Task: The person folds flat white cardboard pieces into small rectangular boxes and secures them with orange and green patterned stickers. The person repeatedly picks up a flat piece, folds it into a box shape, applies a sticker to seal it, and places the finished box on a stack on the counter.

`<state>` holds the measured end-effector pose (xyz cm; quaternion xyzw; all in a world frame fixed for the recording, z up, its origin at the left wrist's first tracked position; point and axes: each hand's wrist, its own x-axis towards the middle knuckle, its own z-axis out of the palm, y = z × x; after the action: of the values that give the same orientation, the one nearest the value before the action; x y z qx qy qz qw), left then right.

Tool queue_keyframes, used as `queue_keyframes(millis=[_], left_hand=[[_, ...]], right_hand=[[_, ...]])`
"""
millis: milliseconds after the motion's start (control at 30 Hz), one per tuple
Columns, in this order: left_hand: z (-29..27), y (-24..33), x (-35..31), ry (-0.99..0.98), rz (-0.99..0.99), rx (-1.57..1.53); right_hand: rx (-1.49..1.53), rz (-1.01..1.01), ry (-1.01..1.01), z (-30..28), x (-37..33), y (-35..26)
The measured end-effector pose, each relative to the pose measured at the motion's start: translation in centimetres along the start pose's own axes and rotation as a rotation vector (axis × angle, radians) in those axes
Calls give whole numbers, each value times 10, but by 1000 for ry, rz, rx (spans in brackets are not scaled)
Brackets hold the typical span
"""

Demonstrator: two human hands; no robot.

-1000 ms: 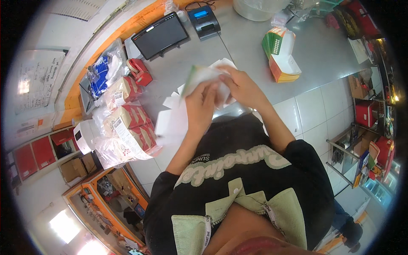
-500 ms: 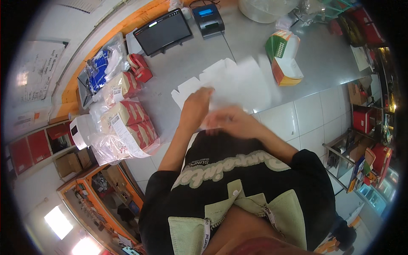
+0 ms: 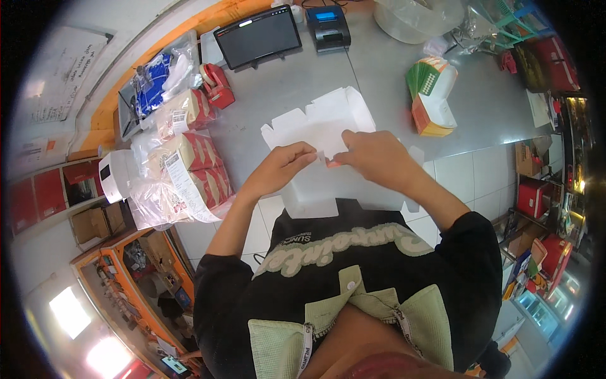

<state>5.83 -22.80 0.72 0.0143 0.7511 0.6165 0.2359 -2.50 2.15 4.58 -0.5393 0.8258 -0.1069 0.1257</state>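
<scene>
here, white carton spread beneath fingers

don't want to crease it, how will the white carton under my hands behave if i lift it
Probably light, since the white carton looks like thin board. It may flex, its panels being spread open. The cut tabs could bend first, being narrow.

Two hands, one red tape dispenser
</scene>
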Motion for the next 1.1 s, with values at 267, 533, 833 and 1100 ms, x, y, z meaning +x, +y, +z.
queue_keyframes(millis=[267, 533, 833, 1100], left_hand=[[32, 3, 13, 392, 66, -2], [35, 29, 11, 504, 442, 532], [-6, -43, 11, 465, 24, 743], [17, -32, 33, 573, 317, 625]], right_hand=[[30, -26, 252, 22, 18, -20], [274, 125, 362, 27, 31, -4], [756, 183, 169, 11, 14, 45], [1085, 417, 396, 49, 30, -1]])
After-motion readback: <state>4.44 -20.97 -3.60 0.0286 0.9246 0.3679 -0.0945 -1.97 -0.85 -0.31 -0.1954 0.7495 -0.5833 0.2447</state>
